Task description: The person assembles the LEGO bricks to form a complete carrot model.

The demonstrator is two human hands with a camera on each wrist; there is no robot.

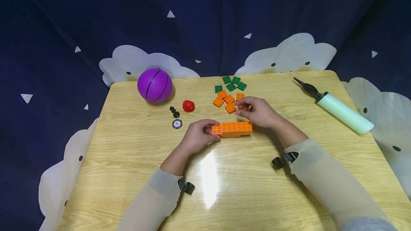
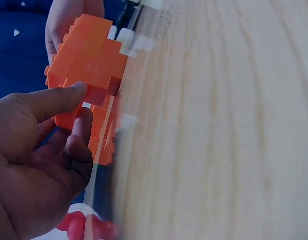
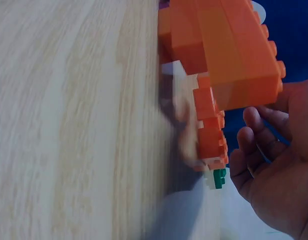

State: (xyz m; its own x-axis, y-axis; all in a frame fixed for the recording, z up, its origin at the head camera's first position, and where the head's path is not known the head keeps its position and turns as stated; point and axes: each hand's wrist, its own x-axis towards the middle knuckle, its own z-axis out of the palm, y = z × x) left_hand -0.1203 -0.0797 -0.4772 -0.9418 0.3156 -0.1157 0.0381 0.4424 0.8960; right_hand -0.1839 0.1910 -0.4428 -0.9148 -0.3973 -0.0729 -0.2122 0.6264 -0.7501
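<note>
The left hand (image 1: pixel 196 136) pinches the left end of the orange brick bar (image 1: pixel 232 129) lying mid-table (image 1: pixel 128 174), while the right hand (image 1: pixel 258 111), fingers curled, holds nothing I can make out, just behind it near the loose orange bricks (image 1: pixel 226 102).

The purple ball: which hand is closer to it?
Left. The left hand holds the orange block row's left end, on the purple ball's side; the right hand lies beyond the row, by the loose orange bricks.
</note>
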